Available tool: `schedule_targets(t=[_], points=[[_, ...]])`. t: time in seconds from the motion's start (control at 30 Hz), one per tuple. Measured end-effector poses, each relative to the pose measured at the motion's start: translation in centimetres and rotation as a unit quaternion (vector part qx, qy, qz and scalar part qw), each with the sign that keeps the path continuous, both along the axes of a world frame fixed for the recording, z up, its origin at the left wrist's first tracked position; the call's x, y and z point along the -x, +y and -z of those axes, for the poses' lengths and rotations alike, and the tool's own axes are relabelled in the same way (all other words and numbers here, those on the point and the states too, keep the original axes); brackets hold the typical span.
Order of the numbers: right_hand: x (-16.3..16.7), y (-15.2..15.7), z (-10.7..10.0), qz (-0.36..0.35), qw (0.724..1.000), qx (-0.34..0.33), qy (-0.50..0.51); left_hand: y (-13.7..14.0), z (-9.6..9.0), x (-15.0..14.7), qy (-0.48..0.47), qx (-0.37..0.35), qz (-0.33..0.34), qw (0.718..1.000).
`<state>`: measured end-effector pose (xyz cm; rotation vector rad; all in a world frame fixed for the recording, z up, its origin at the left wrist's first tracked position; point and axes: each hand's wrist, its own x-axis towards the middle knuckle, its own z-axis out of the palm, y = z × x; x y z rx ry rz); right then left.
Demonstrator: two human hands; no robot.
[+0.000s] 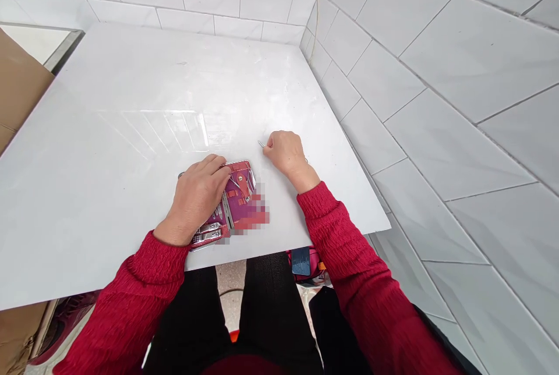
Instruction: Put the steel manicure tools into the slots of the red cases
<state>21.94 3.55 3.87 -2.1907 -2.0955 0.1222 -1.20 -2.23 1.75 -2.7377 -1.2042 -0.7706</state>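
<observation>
An unfolded manicure case [239, 206], red and purple inside, lies near the front edge of the white table. Nail clippers [207, 235] sit in its lower left part, and other small metal tools are strapped into the right half. My left hand [196, 191] rests over the left half, its fingers bent and holding the case down; it hides much of that side. To the right of the case, my right hand [286, 151] is closed on a slim metal tool [261, 144]. Only the tool's tip sticks out to the left, so its kind cannot be made out.
The glossy white table [144, 84] meets tiled walls at the back and right. A pale cable [317, 8] hangs in the corner. Cardboard [21, 81] stands along the left side. Below the front edge, a red and dark bag [305, 261] shows beside my legs.
</observation>
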Motion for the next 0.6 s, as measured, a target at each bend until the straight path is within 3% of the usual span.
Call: schedule_targets(t=[0.27,0.6], points=[[-0.1,-0.4,-1.1,-0.029,0.999,0.024,0.013,0.0,0.2,0.0,0.0,0.0,-0.003,1.0],[0.7,0.8,-1.7,-0.08,0.991,0.086,-0.07,0.0,0.2,0.0,0.01,-0.007,-0.008,1.0]])
